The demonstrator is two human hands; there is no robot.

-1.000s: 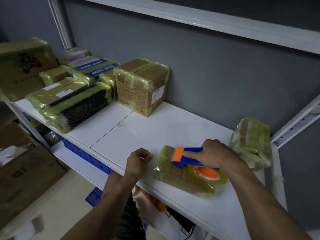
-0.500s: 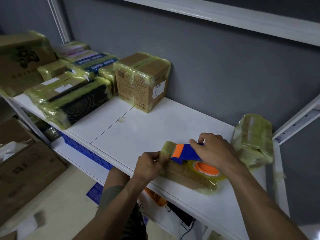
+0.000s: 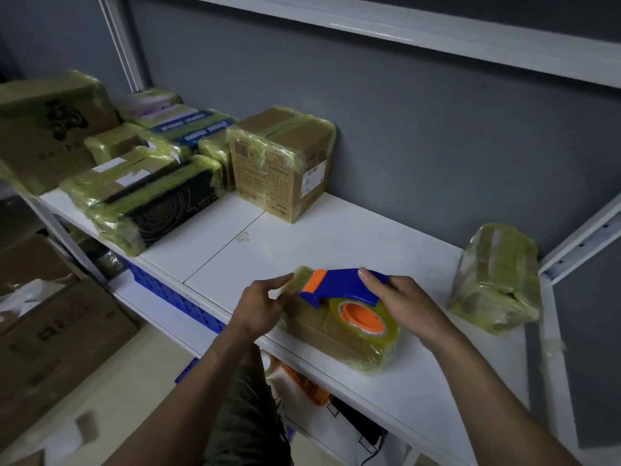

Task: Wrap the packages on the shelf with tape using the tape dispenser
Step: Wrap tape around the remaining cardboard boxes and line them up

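The right hand (image 3: 400, 297) is gripping the blue tape dispenser (image 3: 339, 285) at its rear, fingers curled over the top. The dispenser is resting on the flat package (image 3: 322, 334), which is lying near the front edge of the white shelf (image 3: 336, 243). The left hand (image 3: 262, 304) is pinching the package's left end, just beside the dispenser's orange nose. The tape roll (image 3: 364, 317) is sitting just beside the right palm. Another wrapped package (image 3: 497, 277) is standing well apart to the right.

Glossy blue-and-orange plastic tape dispenser (image 3: 342, 285); brown cardboard package (image 3: 331, 338) under shiny, wrinkled yellowish tape; smooth white shelf (image 3: 336, 240) with a faint sheen.
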